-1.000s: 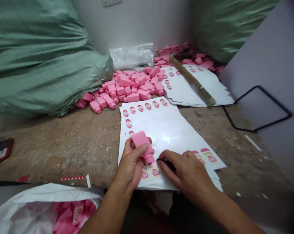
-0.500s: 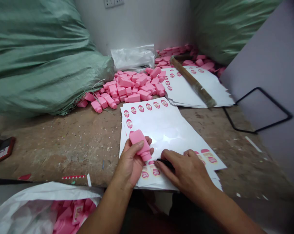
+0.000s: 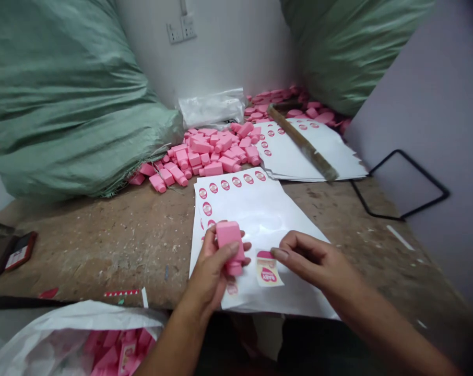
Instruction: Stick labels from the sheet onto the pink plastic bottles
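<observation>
My left hand [image 3: 216, 261] is closed around a small pink plastic bottle [image 3: 231, 243], its neck pointing down toward me. A pale sticker label [image 3: 268, 272] with a pink top and a pink heart-shaped print is pinched at its upper corner by the thumb and finger of my right hand [image 3: 309, 258]. The label hangs just right of the bottle, apart from it. Beneath both hands lies a stack of white sticker sheets [image 3: 252, 209], with small oval stickers along its far and left edges.
Loose pink bottles [image 3: 209, 151] are heaped behind the sheets. A second sheet stack [image 3: 310, 151] lies back right under a wooden bar [image 3: 303, 143]. Green sacks [image 3: 83, 125] stand behind. A white bag [image 3: 56, 334] of bottles is front left, a black wire frame [image 3: 403, 216] right.
My right hand has lifted from the sheet's near edge and now pinches a sticker label. The dark object it held no longer shows. My left hand has turned the bottle more upright in view.
</observation>
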Tool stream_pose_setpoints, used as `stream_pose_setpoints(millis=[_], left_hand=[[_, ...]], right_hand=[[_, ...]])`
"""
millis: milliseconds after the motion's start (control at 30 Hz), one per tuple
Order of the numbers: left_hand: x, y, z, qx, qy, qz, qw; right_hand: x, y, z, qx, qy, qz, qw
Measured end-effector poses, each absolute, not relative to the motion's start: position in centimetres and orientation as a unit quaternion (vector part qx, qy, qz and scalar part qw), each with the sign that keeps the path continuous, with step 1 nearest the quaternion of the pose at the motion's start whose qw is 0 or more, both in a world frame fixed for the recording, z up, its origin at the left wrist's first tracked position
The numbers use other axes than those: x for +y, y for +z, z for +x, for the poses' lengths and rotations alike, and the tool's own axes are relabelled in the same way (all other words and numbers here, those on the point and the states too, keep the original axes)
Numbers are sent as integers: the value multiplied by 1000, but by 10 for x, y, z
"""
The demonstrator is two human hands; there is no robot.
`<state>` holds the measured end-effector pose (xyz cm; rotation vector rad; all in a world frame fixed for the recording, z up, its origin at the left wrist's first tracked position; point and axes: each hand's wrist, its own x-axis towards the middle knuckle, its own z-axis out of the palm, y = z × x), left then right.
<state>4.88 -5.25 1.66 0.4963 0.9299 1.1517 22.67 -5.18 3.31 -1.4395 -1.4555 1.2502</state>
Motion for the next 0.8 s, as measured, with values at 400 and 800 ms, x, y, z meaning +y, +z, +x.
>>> stream_pose_setpoints(millis=[400, 800], left_hand=[[-71, 32, 64, 347, 508, 214, 758], [-76, 32, 67, 363, 492, 254, 750]], right_hand=[[-52, 38, 221, -615, 419, -553, 373], [-55, 37, 216, -645, 314, -594, 364]])
